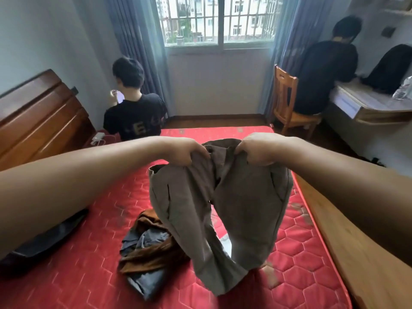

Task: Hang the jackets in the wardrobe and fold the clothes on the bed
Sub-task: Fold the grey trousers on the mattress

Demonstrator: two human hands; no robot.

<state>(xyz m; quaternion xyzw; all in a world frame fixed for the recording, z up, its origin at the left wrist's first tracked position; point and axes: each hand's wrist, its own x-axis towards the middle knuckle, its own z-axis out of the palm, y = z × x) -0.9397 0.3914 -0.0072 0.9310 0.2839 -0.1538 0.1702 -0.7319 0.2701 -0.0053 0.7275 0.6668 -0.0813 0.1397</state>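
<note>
A pair of grey-brown trousers (225,208) hangs in the air over the red quilted mattress (84,282). My left hand (185,152) grips the waistband at its left side. My right hand (256,150) grips the waistband at its right side. The two legs dangle down and their ends touch the mattress. A crumpled heap of brown and grey clothes (147,248) lies on the mattress just left of the hanging legs. A dark garment (44,239) lies at the mattress's left edge under my left forearm.
A person in a black T-shirt (133,117) sits at the bed's far left corner beside the wooden headboard (38,114). Another person (325,72) sits on a wooden chair (287,103) at a desk (374,108) on the right. The wooden bed frame (356,253) runs along the right side.
</note>
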